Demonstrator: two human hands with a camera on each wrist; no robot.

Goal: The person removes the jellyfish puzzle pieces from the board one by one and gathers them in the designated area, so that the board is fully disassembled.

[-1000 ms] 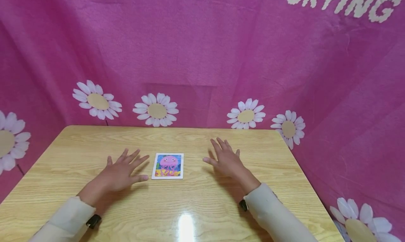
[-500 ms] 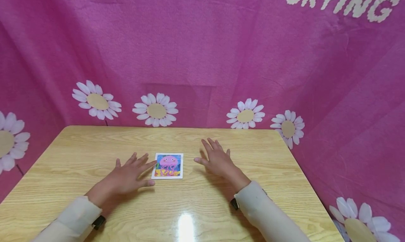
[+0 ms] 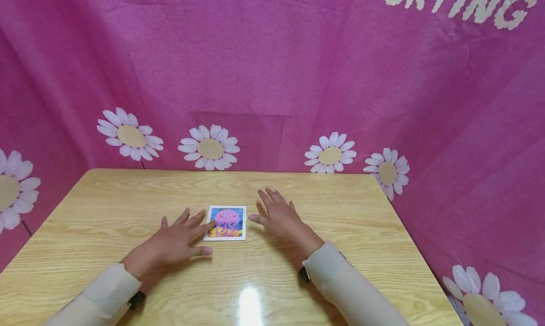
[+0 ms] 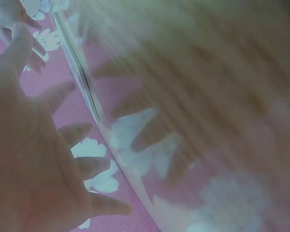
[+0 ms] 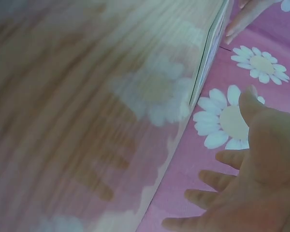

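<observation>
fingers spread and holding nothing, the left hand (image 3: 178, 242) and right hand (image 3: 279, 218) flank a jellyfish picture (image 3: 230, 222) flat on the counter (image 3: 340, 198), lower frame, left of center; the left is nearer, a fingertip overlapping its edge.

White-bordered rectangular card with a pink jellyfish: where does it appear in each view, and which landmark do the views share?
Head: card below centre, slightly left, face-up on the pale wooden table.
Left wrist: upper left, seen edge-on.
Right wrist: upper right, seen edge-on.
Shared landmark: white-petalled daisies on pink cloth.
</observation>
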